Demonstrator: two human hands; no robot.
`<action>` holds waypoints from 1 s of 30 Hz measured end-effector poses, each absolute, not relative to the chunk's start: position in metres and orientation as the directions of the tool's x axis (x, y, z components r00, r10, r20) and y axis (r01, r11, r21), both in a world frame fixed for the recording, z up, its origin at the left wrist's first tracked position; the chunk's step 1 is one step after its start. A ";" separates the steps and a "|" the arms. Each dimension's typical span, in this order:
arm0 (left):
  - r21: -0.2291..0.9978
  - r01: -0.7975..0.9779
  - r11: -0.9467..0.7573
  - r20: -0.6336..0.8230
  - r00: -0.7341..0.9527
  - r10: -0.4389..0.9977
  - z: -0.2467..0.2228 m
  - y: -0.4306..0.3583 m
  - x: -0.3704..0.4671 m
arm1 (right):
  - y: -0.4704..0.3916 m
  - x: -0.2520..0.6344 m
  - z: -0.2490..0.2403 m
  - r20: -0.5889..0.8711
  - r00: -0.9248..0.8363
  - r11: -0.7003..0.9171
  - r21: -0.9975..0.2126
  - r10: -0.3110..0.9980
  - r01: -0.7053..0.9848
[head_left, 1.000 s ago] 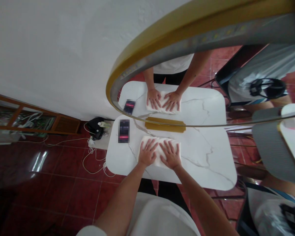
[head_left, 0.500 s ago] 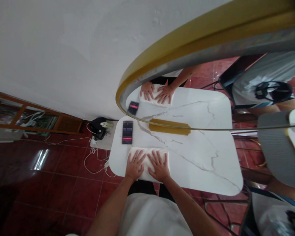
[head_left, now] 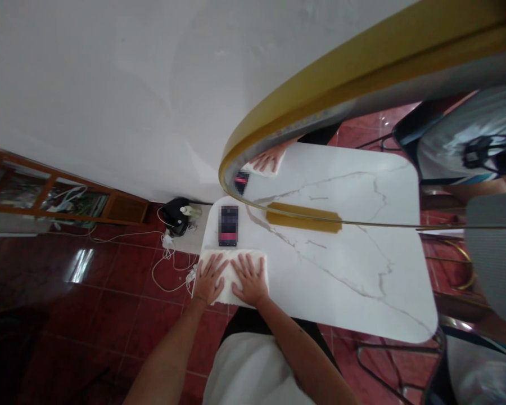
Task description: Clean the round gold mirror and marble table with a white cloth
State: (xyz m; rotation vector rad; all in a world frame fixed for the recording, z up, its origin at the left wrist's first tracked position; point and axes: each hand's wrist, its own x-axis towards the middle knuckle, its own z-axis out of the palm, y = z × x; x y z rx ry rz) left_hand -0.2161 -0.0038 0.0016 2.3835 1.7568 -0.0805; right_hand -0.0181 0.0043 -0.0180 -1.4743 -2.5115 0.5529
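Note:
Both palms press down on a folded white cloth (head_left: 230, 267) at the left end of the white marbled table (head_left: 329, 292). My left hand (head_left: 208, 278) lies flat with fingers spread over the cloth's left part, close to the table's rounded edge. On the right part rests my right hand (head_left: 251, 279), its fingers also stretched out and apart. Just beyond the cloth is a dark phone-like device (head_left: 228, 226), its screen blurred out.
A gold-framed mirror (head_left: 253, 129) stands on the table behind a gold base plate (head_left: 303, 217) and reflects my hand and the cloth. At left are a black bag-like object (head_left: 175, 216), a small bottle (head_left: 189, 211), white cables (head_left: 166, 289) and a wooden cabinet (head_left: 126, 211). A person (head_left: 480, 360) sits at right.
My two hands have slid the cloth leftward along the table, closer to its left end and below the phone-like device. The view has shifted slightly.

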 end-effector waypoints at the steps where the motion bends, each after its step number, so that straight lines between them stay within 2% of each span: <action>1: 0.107 0.953 -0.283 -0.149 0.296 0.943 0.002 -0.004 -0.217 | 0.005 -0.020 -0.018 -0.036 -0.494 0.440 -0.402 0.869 0.803; 9: 0.093 0.964 -0.249 -0.104 0.258 0.960 0.000 -0.008 -0.199 | 0.003 -0.004 -0.013 -0.012 -0.508 0.466 -0.382 0.861 0.798; 14: 0.150 0.945 -0.290 -0.093 0.306 0.948 0.001 -0.007 -0.172 | -0.002 0.026 -0.011 -0.002 -0.487 0.455 -0.353 0.873 0.817; 21: 0.243 0.879 -0.410 -0.069 0.437 0.897 0.004 0.005 -0.124 | -0.021 0.072 -0.015 -0.033 -0.370 0.348 -0.272 0.928 0.897; 30: 0.276 0.899 -0.340 -0.041 0.365 0.930 -0.004 0.026 -0.092 | -0.017 0.070 -0.015 -0.013 -0.214 0.204 -0.260 0.977 0.944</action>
